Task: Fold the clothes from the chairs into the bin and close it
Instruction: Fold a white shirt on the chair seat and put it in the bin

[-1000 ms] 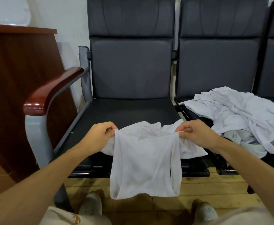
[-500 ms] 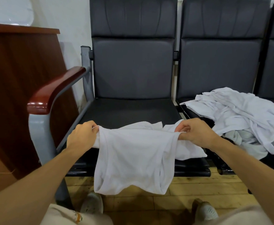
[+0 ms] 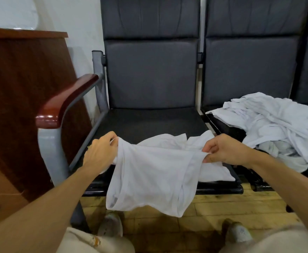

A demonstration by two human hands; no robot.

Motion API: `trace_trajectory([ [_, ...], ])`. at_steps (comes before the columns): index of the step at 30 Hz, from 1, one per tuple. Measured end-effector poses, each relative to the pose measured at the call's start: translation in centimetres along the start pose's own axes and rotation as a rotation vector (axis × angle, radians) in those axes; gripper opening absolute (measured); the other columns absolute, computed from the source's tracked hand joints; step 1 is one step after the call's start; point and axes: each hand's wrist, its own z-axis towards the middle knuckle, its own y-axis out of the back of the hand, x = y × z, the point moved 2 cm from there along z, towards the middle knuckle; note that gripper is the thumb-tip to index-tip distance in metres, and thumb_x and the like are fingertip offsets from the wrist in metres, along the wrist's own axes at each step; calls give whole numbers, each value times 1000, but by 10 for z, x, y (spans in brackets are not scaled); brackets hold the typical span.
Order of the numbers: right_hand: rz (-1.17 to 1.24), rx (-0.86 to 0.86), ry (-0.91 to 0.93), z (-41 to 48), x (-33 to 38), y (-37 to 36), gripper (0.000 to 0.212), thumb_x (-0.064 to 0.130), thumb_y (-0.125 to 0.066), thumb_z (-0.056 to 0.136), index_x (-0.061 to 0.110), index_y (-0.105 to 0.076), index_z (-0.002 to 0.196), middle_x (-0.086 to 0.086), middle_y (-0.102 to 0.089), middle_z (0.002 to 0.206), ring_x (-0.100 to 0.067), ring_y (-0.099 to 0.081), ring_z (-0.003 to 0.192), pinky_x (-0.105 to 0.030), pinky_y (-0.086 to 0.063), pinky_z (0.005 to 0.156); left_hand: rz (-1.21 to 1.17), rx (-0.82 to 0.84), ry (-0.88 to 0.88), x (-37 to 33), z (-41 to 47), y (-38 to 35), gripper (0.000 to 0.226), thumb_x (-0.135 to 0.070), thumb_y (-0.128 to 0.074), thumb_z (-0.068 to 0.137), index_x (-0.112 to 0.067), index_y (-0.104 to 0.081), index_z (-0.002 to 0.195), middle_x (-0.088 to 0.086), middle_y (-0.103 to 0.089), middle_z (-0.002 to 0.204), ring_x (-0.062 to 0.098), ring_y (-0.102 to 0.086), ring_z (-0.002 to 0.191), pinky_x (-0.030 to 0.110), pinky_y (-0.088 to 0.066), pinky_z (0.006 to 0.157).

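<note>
A white garment (image 3: 155, 176) is stretched over the front edge of the left black chair (image 3: 149, 125), its lower part hanging toward the floor. My left hand (image 3: 101, 154) pinches its left top edge. My right hand (image 3: 224, 152) pinches the right top edge. A heap of white and pale grey clothes (image 3: 277, 126) lies on the seat of the chair to the right. No bin is in view.
A red-brown wooden armrest (image 3: 65, 101) on a grey metal frame stands left of the chair. A dark wooden cabinet (image 3: 21, 84) fills the left side, with a cardboard box (image 3: 1, 189) below it. My shoes (image 3: 111, 225) are on the wooden floor.
My left hand has drawn the garment's left edge further left, spreading the cloth wider. My right hand has stayed nearly in place.
</note>
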Motion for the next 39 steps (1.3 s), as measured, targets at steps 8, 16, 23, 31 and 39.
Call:
trace_trajectory([
  [8, -272, -208, 77, 9, 1, 0, 29, 15, -86, 68, 26, -60, 64, 9, -62, 65, -5, -55, 62, -10, -39, 56, 76, 53, -15, -2, -1, -5, 7, -20, -39, 104, -20, -45, 102, 9, -58, 89, 20, -57, 75, 37, -53, 71],
  [16, -72, 112, 135, -2, -6, -4, 14, 13, -74, 83, 27, -73, 78, 7, -70, 79, -2, -60, 74, -19, -49, 74, 170, 111, -28, 6, -6, -7, 9, -20, -36, 104, -19, -44, 105, 8, -58, 90, 18, -55, 71, 33, -48, 64],
  [23, -14, 77, 87, -4, -7, -2, 11, 15, -72, 86, 22, -76, 79, 8, -73, 79, -2, -65, 75, -18, -52, 73, 223, 165, 4, 15, -4, -4, 16, -14, -54, 96, -17, -47, 111, 10, -60, 107, 21, -55, 88, 39, -51, 86],
  [31, -317, -118, 74, 10, -7, -3, 8, 25, -70, 87, 20, -76, 87, 20, -63, 77, 1, -56, 75, -6, -37, 64, 124, -49, -41, 7, -6, 5, 27, -26, -41, 103, -16, -57, 123, 10, -64, 111, 28, -60, 100, 36, -48, 79],
  [39, -237, -431, -72, 9, -10, 9, 11, 31, -72, 82, 26, -67, 74, 1, -67, 80, -17, -60, 83, -32, -49, 77, 140, -20, -31, 4, -8, 9, 29, -37, -40, 103, -17, -55, 116, 6, -60, 101, 24, -57, 92, 36, -46, 78],
])
